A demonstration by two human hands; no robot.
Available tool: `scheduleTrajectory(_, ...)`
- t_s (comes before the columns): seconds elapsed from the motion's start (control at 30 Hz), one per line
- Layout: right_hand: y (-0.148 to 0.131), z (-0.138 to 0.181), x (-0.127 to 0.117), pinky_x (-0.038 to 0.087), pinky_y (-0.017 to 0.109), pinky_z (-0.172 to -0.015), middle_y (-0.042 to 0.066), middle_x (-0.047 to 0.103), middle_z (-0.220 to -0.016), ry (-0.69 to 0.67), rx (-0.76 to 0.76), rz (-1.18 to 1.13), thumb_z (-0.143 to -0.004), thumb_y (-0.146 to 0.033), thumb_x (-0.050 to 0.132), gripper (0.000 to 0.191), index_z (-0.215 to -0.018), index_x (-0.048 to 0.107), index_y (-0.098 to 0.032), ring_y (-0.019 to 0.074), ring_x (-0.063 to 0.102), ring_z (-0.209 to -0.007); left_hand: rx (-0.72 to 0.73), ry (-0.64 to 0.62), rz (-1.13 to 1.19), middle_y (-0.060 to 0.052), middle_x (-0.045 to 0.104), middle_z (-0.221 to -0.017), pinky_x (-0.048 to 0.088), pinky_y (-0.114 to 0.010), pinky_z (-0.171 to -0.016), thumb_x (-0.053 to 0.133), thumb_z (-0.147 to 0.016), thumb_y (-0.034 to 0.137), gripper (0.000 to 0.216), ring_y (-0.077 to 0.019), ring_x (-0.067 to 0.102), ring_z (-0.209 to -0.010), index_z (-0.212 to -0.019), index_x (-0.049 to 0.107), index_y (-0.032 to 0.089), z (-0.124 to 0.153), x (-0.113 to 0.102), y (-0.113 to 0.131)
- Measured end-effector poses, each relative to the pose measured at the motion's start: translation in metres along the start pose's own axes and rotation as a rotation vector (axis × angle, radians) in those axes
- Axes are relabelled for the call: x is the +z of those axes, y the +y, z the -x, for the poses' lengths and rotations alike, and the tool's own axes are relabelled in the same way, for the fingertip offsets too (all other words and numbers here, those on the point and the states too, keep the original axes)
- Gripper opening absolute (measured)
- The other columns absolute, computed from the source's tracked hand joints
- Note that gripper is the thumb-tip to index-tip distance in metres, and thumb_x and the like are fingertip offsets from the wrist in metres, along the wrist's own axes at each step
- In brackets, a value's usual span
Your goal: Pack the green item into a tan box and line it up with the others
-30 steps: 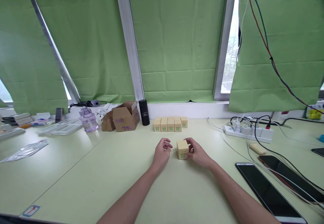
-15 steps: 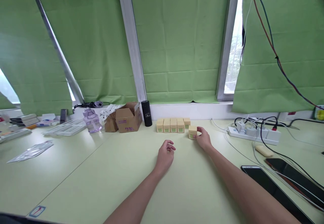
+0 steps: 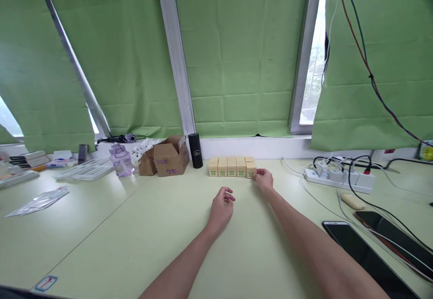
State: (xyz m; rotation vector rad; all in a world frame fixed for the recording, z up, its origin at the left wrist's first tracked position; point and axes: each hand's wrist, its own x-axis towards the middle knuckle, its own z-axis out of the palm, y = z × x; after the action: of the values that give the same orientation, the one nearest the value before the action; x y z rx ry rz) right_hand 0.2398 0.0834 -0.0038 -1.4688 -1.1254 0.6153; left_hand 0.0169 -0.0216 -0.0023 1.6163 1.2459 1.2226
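Resting at the right end of the row of boxes [image 3: 232,167], the end box [image 3: 251,170] is being touched by the right hand [image 3: 263,181], grip unclear; the left hand [image 3: 221,209] is lying loosely curled, grasping nothing, on the table [image 3: 135,227].

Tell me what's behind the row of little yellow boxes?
Behind the row of little yellow boxes one more small box peeks out at the right end, then the white window ledge and green blinds. Anything low behind the row is hidden.
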Motion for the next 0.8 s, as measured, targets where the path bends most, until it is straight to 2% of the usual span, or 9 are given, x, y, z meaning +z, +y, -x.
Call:
scheduleTrajectory(0.27, -0.009, 0.021, -0.001, 0.062, 0.047, -0.101, 0.011, 0.067, -0.142, -0.019, 0.017, -0.022, -0.104, -0.043, 0.069, 0.041, -0.138, 0.066, -0.021, 0.0242, 0.07, -0.12, -0.003, 0.002, -0.007, -0.004, 0.073, -0.092, 0.048, -0.03, -0.076, 0.061, -0.08, 0.01, 0.028, -0.0196, 0.066, -0.085, -0.105, 0.06, 0.024, 0.0, 0.001, 0.002)
scheduleTrajectory(0.43, -0.011, 0.059, -0.019, 0.063, 0.046, -0.098, 0.01, 0.07, -0.136, -0.083, -0.019, 0.067, -0.103, -0.042, 0.07, 0.04, -0.136, 0.066, -0.019, 0.0235, 0.071, -0.115, 0.025, 0.007, -0.008, -0.004, 0.075, -0.094, 0.048, -0.031, -0.075, 0.061, -0.079, 0.011, 0.03, -0.0205, 0.067, -0.085, -0.106, 0.062, 0.024, -0.001, 0.001, 0.002)
scheduleTrajectory(0.53, -0.015, 0.094, -0.052, 0.06, 0.046, -0.097, 0.01, 0.074, -0.126, -0.159, -0.1, 0.172, -0.092, -0.032, 0.077, 0.035, -0.125, 0.07, -0.023, 0.027, 0.074, -0.111, 0.028, 0.02, -0.019, -0.002, 0.075, -0.091, 0.049, -0.032, -0.078, 0.061, -0.077, 0.01, 0.03, -0.0201, 0.067, -0.084, -0.104, 0.061, 0.024, -0.002, 0.002, 0.003)
scheduleTrajectory(0.63, -0.016, 0.131, -0.105, 0.048, 0.059, -0.112, 0.011, 0.074, -0.131, -0.18, -0.186, 0.304, -0.075, -0.033, 0.087, 0.05, -0.122, 0.071, -0.029, 0.0396, 0.067, -0.125, 0.042, 0.025, -0.033, -0.003, 0.075, -0.091, 0.049, -0.033, -0.08, 0.06, -0.077, 0.011, 0.03, -0.0207, 0.068, -0.086, -0.103, 0.062, 0.025, -0.003, 0.002, 0.004)
scheduleTrajectory(0.67, -0.014, 0.142, -0.125, 0.042, 0.062, -0.116, 0.014, 0.072, -0.136, -0.167, -0.223, 0.374, -0.075, -0.036, 0.088, 0.054, -0.125, 0.07, -0.029, 0.0437, 0.064, -0.13, 0.047, 0.025, -0.037, -0.003, 0.076, -0.092, 0.05, -0.033, -0.08, 0.06, -0.077, 0.011, 0.03, -0.0211, 0.068, -0.086, -0.104, 0.062, 0.025, -0.003, 0.002, 0.004)
scheduleTrajectory(0.73, -0.006, 0.159, -0.166, 0.042, 0.064, -0.113, 0.019, 0.068, -0.143, -0.092, -0.354, 0.75, -0.084, -0.052, 0.078, 0.061, -0.138, 0.065, -0.027, 0.0486, 0.061, -0.134, 0.047, 0.031, -0.045, -0.003, 0.076, -0.091, 0.049, -0.033, -0.079, 0.061, -0.077, 0.012, 0.029, -0.0212, 0.067, -0.085, -0.103, 0.062, 0.025, -0.003, 0.002, 0.005)
scheduleTrajectory(0.8, 0.008, 0.173, -0.203, 0.043, 0.065, -0.11, 0.025, 0.066, -0.144, 0.016, -0.356, 1.027, -0.09, -0.058, 0.067, 0.069, -0.147, 0.058, -0.02, 0.0515, 0.06, -0.133, 0.045, 0.034, -0.047, -0.003, 0.075, -0.091, 0.048, -0.032, -0.076, 0.061, -0.077, 0.013, 0.029, -0.0211, 0.067, -0.085, -0.103, 0.062, 0.025, -0.003, 0.002, 0.006)
